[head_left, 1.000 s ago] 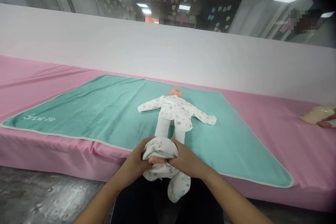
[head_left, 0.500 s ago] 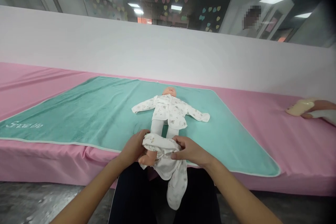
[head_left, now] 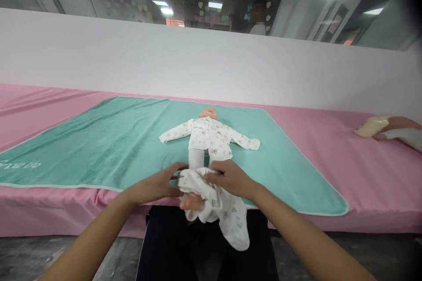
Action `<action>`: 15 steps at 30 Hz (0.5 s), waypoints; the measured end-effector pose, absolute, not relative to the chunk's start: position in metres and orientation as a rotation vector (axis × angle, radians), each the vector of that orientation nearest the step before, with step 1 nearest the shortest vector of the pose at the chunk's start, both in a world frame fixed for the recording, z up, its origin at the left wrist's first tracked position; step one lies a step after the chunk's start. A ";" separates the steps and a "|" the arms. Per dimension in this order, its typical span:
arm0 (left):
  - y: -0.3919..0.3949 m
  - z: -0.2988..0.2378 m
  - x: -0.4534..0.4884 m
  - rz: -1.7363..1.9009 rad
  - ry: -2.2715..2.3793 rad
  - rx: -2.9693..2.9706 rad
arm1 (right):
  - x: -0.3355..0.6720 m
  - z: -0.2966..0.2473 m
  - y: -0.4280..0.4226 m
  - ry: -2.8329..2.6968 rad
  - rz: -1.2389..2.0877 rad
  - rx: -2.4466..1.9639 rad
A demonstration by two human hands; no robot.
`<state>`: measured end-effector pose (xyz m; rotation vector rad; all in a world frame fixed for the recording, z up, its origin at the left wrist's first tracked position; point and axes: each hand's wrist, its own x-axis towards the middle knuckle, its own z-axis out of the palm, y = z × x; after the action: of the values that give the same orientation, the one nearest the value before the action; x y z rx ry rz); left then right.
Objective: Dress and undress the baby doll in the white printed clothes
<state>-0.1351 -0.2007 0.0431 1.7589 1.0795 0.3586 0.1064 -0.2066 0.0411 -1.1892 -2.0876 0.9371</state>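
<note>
A baby doll (head_left: 208, 136) in a white printed top and white tights lies on its back on a teal mat (head_left: 108, 140), head away from me. White printed baby trousers (head_left: 217, 210) are bunched over the doll's feet at the mat's near edge. One bare doll foot (head_left: 191, 202) pokes out below the bunched cloth. My left hand (head_left: 161, 182) grips the left side of the trousers. My right hand (head_left: 227, 178) pinches their waistband on the right. One loose trouser leg hangs down over my dark lap.
The mat lies on a long pink-sheeted mattress (head_left: 346, 158) backed by a white low wall (head_left: 132, 61). At the far right another person's hand (head_left: 395, 125) rests on the pink sheet with a cream object (head_left: 371, 126). Grey floor lies below.
Both hands have slid the bunched trousers a little up the doll's legs, away from me. The hanging trouser leg swung rightward. The view has shifted right; the other person's hand moved inward.
</note>
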 end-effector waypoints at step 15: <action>-0.174 0.038 -0.088 0.929 1.280 1.586 | 0.114 0.042 -0.196 -2.051 1.525 -1.187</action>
<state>-0.0875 -0.1738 0.0375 1.5860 1.2804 0.9290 0.1139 -0.1959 0.0418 -1.1869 -2.0512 1.5252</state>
